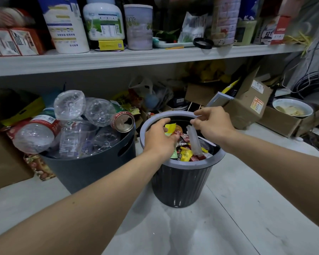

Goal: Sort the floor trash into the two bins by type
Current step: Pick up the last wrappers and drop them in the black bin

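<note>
- Nearest: pale tiled floor [191, 236]; both forearms stretch over it twd the bins.
- Round dark-grey ribbed plastic bin [180, 186] w/ a pale rim, packed to the brim w/ coloured snack wrappers [185, 153].
- Left hand [159, 137]: over the bin's left side, fingers curled down on the wrappers. Can't tell if it grips any or only presses.
- Right hand [213, 122]: by the far rim, thumb + fingers pinch the top of a long clear crinkled plastic sleeve [193, 140].
- Sleeve hangs below that pinch, long axis near upright, bottom end among the wrappers, inside the rim. Prob. only needs letting go. Left hand is just beside it.
- Left, just beside the bin: wide blue-grey plastic tub [85, 173] heaped w/ clear plastic bottles [70, 104] + a red drink can [122, 122].
- Farthest: white shelf [118, 59] w/ jars, boxes.
</note>
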